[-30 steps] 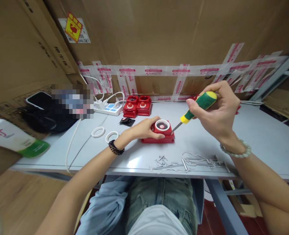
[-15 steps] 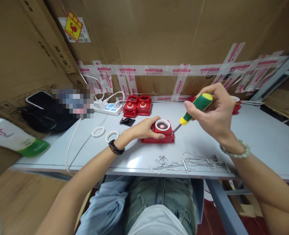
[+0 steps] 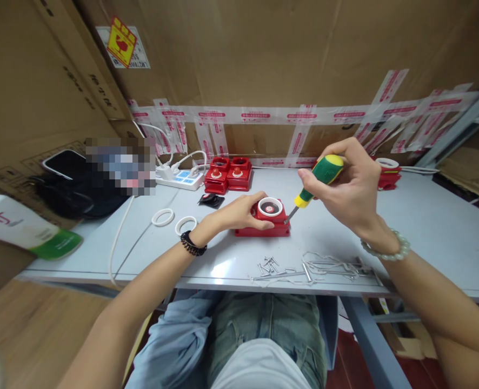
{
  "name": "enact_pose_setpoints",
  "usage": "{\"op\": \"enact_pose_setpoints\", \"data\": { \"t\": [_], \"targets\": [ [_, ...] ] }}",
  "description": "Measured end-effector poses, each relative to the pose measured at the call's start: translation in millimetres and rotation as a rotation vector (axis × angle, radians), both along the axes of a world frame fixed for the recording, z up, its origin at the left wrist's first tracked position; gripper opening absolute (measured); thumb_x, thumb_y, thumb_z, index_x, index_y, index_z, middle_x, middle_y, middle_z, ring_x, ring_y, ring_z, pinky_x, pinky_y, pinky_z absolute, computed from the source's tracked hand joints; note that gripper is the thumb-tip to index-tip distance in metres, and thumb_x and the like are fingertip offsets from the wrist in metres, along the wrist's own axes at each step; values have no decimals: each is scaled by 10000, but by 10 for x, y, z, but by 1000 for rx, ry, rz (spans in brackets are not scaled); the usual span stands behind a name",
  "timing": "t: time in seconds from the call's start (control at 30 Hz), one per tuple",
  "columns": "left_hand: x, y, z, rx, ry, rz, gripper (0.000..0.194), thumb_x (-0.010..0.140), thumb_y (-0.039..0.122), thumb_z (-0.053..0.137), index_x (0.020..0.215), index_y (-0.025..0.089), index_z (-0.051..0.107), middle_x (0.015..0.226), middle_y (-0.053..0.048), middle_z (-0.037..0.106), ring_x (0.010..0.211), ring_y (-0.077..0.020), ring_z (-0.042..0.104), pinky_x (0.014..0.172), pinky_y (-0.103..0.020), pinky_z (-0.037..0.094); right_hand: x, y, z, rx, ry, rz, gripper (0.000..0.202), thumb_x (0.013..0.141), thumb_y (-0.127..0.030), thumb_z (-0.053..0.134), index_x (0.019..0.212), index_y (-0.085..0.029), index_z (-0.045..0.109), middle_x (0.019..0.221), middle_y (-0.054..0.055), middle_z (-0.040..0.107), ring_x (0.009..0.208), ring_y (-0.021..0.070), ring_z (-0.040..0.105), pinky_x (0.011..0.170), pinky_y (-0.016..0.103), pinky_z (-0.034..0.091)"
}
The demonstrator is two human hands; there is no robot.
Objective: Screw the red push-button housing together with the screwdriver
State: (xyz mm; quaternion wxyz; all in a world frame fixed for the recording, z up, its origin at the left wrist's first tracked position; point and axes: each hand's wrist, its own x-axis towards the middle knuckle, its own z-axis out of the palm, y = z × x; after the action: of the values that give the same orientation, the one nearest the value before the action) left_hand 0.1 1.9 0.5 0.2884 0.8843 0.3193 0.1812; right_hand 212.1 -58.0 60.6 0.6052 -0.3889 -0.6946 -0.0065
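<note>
So the button box (image 3: 263, 222) sits mid-desk (image 3: 426, 227), loose screws (image 3: 304, 267) in front of it near the edge. Two rings (image 3: 173, 221) lie to its left, a power strip (image 3: 180, 178) and two more boxes (image 3: 228, 174) behind it, another box (image 3: 387, 174) far right.

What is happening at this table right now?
A person sits at a grey table. The left hand holds a red device with a white ring on top flat on the table. The right hand grips a green and yellow screwdriver, its tip at the device's right side. Loose screws lie near the front edge, two white rings to the left, and more red devices at the back.
</note>
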Motion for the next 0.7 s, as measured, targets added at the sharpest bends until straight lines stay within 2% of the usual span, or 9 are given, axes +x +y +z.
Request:
{"op": "enact_pose_setpoints", "data": {
  "t": [0.23,0.47,0.6,0.7],
  "targets": [
    [-8,-4,-15,-4,-20,0,467,712,504,743,992,206,516,888,-18,637,782,-192,581,699,-293,433,-162,-25,23,34,-56,-26,351,705,-358,795,808,-270,471,615,-62,499,489,113,421,443,297,368],
    [-7,5,-10,-12,-8,4,479,706,514,743,995,206,516,892,-14,639,790,-193,584,687,-284,422,-201,47,7,22,-48,-100,276,774,-335,721,835,-271,460,619,-44,506,494,123,437,460,304,385],
    [-3,6,-17,-6,-12,1,470,711,506,741,994,201,521,882,-8,631,776,-183,575,673,-277,412,-248,44,-19,94,-92,-108,269,761,-289,698,850,-257,446,599,-75,448,454,95,392,438,273,369],
    [-1,1,-18,0,-11,-2,474,715,506,737,1005,195,526,876,-9,629,765,-179,569,680,-280,414,-278,18,-35,150,-158,-116,189,818,-290,642,922,-250,490,614,-70,466,458,98,400,446,268,366]
  ]
}}
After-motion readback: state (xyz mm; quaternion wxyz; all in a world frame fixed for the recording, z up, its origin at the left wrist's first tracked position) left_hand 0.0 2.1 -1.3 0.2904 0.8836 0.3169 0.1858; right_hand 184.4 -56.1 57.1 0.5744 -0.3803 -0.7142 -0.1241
